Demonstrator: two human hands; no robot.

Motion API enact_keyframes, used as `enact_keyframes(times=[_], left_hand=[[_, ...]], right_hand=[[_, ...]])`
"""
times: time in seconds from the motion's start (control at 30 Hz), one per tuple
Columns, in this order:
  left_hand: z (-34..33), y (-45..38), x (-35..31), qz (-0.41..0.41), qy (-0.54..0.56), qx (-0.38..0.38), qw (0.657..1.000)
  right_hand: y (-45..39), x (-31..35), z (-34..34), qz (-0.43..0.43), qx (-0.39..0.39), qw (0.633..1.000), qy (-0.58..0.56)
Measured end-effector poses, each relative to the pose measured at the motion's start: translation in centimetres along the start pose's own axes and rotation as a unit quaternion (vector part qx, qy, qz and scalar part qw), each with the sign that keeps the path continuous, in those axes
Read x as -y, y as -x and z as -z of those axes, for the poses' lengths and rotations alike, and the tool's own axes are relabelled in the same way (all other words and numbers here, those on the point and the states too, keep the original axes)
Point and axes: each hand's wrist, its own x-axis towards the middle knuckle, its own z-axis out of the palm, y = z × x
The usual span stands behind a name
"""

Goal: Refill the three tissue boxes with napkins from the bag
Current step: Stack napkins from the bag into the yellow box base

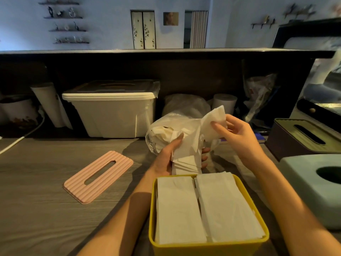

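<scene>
A yellow tissue box (151,215) stands open at the near edge, holding two side-by-side stacks of white napkins (206,206). Its pink ribbed lid (83,189) lies on the table to the left. Just beyond the box, my left hand (166,156) grips a bundle of folded napkins (186,156). My right hand (238,133) pinches one napkin (215,115) lifted above a clear plastic bag (156,137) of napkins. A dark box with a slotted lid (302,137) and a pale green box (302,183) with an oval hole stand at the right.
A lidded white storage bin (112,115) sits against the back under a dark shelf (166,52). Paper rolls (226,102), another plastic bag (186,104) and a white cable (20,139) line the back. Bare wood table (36,209) stretches left.
</scene>
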Motion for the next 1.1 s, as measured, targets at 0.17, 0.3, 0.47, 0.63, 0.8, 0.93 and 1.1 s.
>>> enact_keyframes(times=[0.17, 0.3, 0.47, 0.63, 0.8, 0.93, 1.1], left_hand=[[-0.3, -0.2, -0.1, -0.002, 0.003, 0.003, 1.0], [-0.5, 0.0, 0.0, -0.011, -0.05, -0.018, 0.999], [-0.9, 1.0, 0.3, 0.031, -0.072, 0.009, 0.997], [0.2, 1.1, 0.6, 0.031, -0.111, 0.004, 0.993], [-0.6, 1.9, 0.2, -0.04, -0.079, 0.038, 0.995], [-0.5, 0.6, 0.2, -0.046, -0.01, -0.013, 0.999], [-1.0, 1.3, 0.2, -0.062, -0.062, -0.018, 0.996]], right_hand=[[0.2, 0.4, -0.1, -0.005, 0.073, 0.997, -0.027], [0.4, -0.3, -0.8, 0.036, 0.106, 0.985, 0.134], [-0.1, -1.3, -1.4, 0.076, 0.042, 0.978, 0.189], [-0.1, -1.2, -0.9, 0.074, -0.032, 0.984, 0.162], [0.0, 0.7, -0.7, -0.042, 0.049, 0.998, 0.012], [0.5, 0.5, -1.3, -0.093, 0.134, 0.986, 0.042], [0.7, 0.0, -2.2, -0.082, 0.099, 0.976, 0.178]])
